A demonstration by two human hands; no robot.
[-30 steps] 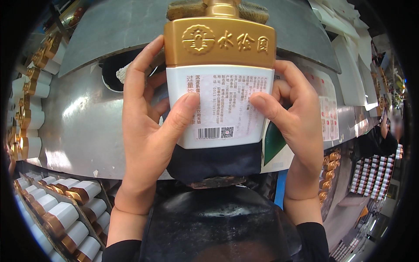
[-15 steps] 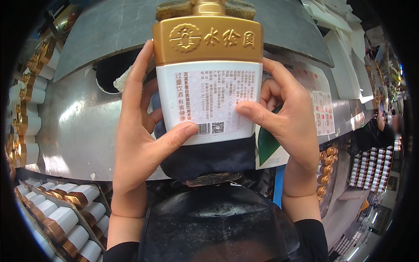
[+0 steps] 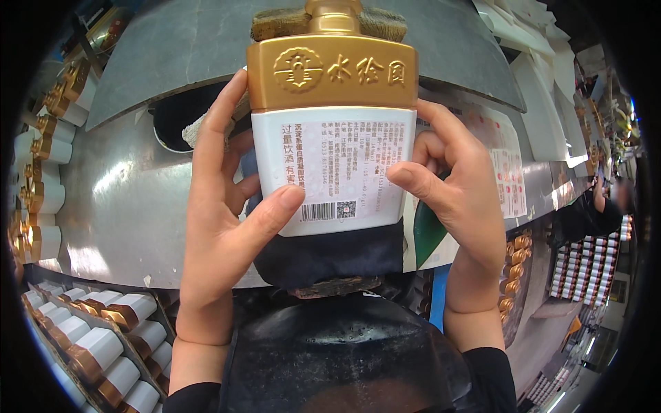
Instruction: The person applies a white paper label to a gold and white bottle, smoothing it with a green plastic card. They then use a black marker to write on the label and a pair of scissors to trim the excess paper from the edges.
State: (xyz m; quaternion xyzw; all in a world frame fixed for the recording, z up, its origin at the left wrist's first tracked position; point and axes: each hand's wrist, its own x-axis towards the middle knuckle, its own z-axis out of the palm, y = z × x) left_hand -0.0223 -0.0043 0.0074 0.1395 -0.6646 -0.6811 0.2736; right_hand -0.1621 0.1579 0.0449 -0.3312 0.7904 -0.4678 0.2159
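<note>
Gold-and-white bottle (image 3: pixel 334 117), above the near part of the metal table (image 3: pixel 131 199), neck (image 3: pixel 334 22) toward the table's far side. Grasped on either flank, by the left hand (image 3: pixel 224 230) and the right hand (image 3: pixel 463 189), with the printed label (image 3: pixel 344 180) partly covered. On that label, reddish-brown columns (image 3: pixel 289 155) of Chinese writing, small print (image 3: pixel 361 162), a barcode (image 3: pixel 317 211) and a square code (image 3: pixel 346 209); on the gold shoulder (image 3: pixel 330 98), raised characters (image 3: pixel 368 71) beside a round emblem (image 3: pixel 298 70). On the table's right side, sheets (image 3: pixel 507 162) bearing red marks.
</note>
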